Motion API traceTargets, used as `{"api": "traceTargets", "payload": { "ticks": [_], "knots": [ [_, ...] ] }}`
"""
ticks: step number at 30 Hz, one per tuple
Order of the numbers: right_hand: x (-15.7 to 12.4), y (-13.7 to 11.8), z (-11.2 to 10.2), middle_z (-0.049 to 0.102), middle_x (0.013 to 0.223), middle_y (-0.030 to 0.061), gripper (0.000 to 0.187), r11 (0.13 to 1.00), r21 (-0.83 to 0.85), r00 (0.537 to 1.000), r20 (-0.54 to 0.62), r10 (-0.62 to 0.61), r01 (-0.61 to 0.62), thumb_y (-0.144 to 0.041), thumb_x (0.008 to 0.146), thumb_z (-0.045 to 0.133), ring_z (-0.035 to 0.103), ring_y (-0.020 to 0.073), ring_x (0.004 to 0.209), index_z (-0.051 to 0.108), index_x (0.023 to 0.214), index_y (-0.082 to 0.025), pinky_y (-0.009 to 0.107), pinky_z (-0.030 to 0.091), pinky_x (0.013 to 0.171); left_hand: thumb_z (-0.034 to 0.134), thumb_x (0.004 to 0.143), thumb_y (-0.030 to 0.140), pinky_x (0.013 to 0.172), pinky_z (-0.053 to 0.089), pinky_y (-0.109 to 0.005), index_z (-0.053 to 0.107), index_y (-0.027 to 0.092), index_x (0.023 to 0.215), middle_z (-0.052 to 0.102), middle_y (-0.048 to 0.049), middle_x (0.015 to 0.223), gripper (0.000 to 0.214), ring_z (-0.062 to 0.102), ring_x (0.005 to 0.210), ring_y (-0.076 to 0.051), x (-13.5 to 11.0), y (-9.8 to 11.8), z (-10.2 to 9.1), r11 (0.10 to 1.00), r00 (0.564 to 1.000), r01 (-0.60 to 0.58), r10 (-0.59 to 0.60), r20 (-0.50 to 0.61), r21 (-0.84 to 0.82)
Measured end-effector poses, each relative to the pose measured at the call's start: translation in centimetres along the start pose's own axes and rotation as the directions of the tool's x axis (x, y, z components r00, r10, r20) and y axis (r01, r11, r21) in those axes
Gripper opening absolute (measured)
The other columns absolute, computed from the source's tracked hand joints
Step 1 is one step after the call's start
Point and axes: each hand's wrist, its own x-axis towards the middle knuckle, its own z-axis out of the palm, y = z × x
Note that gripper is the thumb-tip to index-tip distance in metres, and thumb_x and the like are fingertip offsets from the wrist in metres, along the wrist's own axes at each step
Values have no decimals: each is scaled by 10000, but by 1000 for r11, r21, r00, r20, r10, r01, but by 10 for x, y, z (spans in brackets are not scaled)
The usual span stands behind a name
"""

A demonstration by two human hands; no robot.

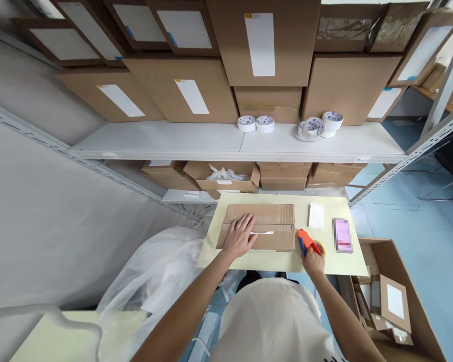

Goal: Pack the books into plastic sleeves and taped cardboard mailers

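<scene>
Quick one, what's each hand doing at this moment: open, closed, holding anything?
Left hand: open, palm down on the brown cardboard.
Right hand: closed around the orange tape dispenser.

Yellow table — cardboard box, white card

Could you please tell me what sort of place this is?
Probably a packing or storage room: labelled cardboard boxes sit on a shelf with tape rolls, and the right hand holds a tape dispenser beside a carton.
</scene>
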Motion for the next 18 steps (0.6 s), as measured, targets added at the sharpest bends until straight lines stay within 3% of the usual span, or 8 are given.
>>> {"api": "traceTargets", "payload": {
  "ticks": [3,6,8,11,12,15,18],
  "knots": [
    [11,0,-22,699,744,120,359,998,47,999,-40,-29,31,-417,862,360,679,287,741,629,990,-217,408,503,671,447,898,352,1173,170,-496,406,170,1464,403,-134,1527,595,334,1421,-294,-3,1,1,1000,1000,2,-2,-21,-12],
    [21,-8,-75,671,722,76,373,973,228,994,-112,-15,40,-460,878,320,636,248,661,596,908,-211,347,485,575,460,894,366,1176,151,-501,390,161,1472,374,-138,1543,617,310,1434,-296,-5,2,1,999,1000,-3,2,-23,-37],
    [31,-30,-115,635,708,50,364,905,415,984,-179,-12,87,-517,872,355,583,218,650,542,827,-208,319,469,570,467,892,371,1178,140,-501,390,159,1471,365,-138,1548,621,298,1439,-296,-6,2,1,999,1000,1,-2,-23,-53],
    [52,-87,-158,492,578,-3,449,831,524,977,-189,-102,188,-606,883,359,449,160,569,425,650,-228,278,388,518,470,895,381,1182,130,-491,387,170,1474,366,-128,1549,622,297,1440,-292,-6,2,2,997,999,-3,1,-32,-71],
    [60,-109,-165,459,557,-10,491,813,547,978,-154,-137,200,-643,875,366,415,147,550,397,614,-228,273,365,504,469,896,386,1183,129,-488,386,175,1475,367,-124,1549,623,298,1440,-290,-6,1,2,997,999,-9,6,-36,-76],
    [85,-163,-169,427,527,-21,575,810,551,951,90,-296,200,-733,784,470,379,123,522,400,544,-215,264,338,488,482,891,386,1187,130,-488,397,186,1470,371,-117,1548,618,304,1438,-290,-7,1,4,996,998,-14,9,-57,-87],
    [102,-186,-161,389,475,-34,627,871,455,892,294,-343,185,-779,695,538,332,100,478,398,474,-209,255,298,457,498,885,372,1190,142,-491,440,184,1442,395,-122,1533,591,320,1433,-289,-6,0,5,992,997,1,-11,-82,-127]
  ]
}}
